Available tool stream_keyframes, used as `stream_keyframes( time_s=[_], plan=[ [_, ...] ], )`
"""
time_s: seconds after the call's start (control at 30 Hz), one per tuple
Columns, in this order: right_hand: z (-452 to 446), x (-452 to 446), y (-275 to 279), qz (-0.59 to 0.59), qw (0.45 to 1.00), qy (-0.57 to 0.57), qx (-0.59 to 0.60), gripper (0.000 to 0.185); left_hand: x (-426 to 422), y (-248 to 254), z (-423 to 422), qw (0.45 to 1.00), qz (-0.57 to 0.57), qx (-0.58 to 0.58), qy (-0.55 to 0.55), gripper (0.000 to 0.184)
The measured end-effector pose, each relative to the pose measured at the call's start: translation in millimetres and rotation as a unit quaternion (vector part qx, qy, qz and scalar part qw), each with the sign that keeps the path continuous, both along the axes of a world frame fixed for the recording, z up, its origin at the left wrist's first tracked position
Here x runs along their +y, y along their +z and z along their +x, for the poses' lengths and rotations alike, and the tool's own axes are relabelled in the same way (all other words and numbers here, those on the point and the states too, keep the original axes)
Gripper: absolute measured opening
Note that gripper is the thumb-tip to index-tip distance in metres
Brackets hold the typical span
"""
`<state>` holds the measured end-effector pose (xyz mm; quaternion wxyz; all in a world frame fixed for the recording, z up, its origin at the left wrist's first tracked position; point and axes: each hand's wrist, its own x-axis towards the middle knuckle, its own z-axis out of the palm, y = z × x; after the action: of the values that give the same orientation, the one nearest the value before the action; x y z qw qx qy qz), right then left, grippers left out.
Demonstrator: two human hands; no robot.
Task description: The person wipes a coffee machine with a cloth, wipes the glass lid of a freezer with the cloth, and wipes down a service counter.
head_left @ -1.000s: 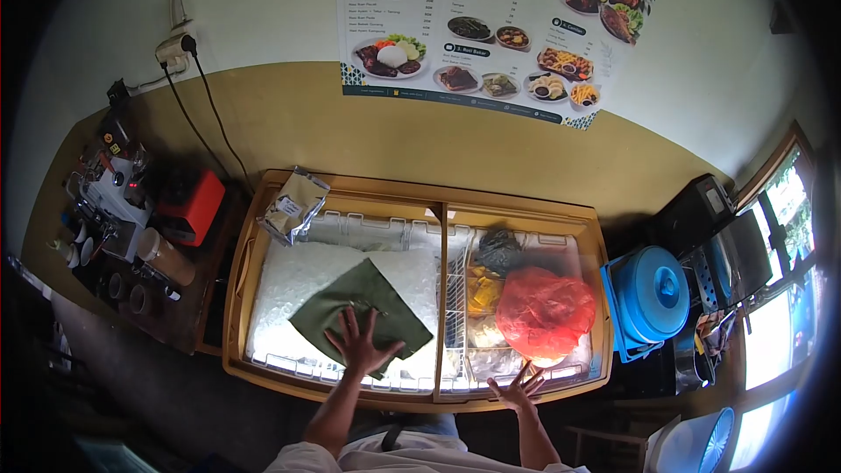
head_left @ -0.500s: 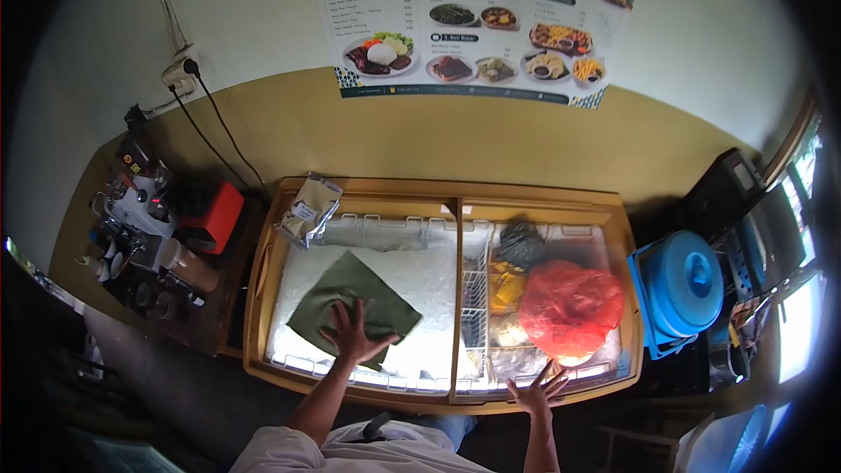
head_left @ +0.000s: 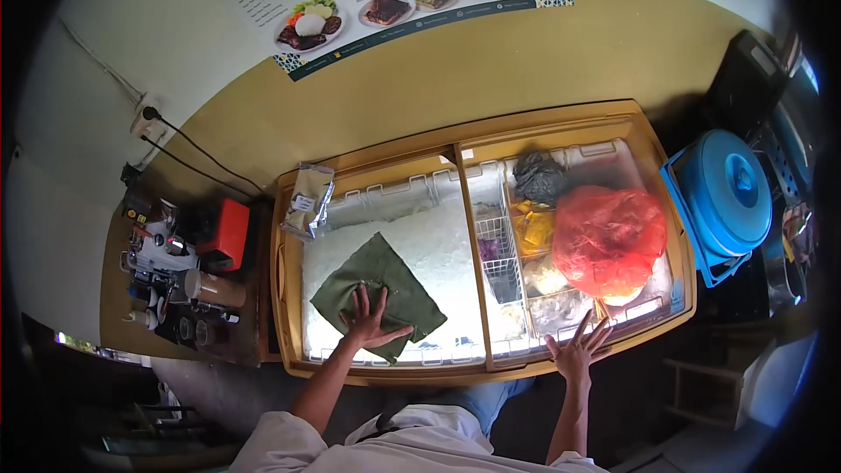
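Note:
My left hand point(head_left: 370, 326) lies flat with spread fingers on a dark green cloth point(head_left: 385, 285). That cloth is spread over the left glass lid point(head_left: 438, 236) of a chest freezer, with thick white frost beneath the glass. At the front edge of the freezer's right half, my right hand point(head_left: 578, 356) rests with its fingers apart, holding nothing. Just beyond its fingertips is a bulging red plastic bag point(head_left: 611, 241); whether it is under the glass I cannot tell.
A silver foil packet point(head_left: 308, 200) sits on the freezer's back left corner. Wire baskets point(head_left: 497, 236), a yellow packet point(head_left: 534, 232) and a black bag point(head_left: 540, 178) show in the right half. A blue lidded bucket point(head_left: 725, 193) stands at right, a coffee machine point(head_left: 162, 250) and red appliance point(head_left: 229, 235) at left.
The view has tilted and shifted, so the freezer sits higher and further right. My left hand stays flat on the cloth, and my right hand remains spread at the front edge.

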<state>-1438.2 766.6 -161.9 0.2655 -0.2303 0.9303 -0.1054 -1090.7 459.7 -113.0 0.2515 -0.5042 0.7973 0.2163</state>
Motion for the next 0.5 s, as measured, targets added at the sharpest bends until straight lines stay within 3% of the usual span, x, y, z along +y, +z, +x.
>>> stream_keyframes(
  time_s=[0.37,0.5],
  plan=[
    [-2.7,0.1,-9.1,0.032,0.999,0.024,-0.036,0.122,15.7,19.5,16.8,0.98,0.163,-0.117,-0.008,0.148],
    [-3.5,1.2,-13.2,0.028,0.998,0.029,-0.04,0.125,14.0,18.7,12.7,0.975,0.158,-0.157,-0.017,0.151]
  ],
)
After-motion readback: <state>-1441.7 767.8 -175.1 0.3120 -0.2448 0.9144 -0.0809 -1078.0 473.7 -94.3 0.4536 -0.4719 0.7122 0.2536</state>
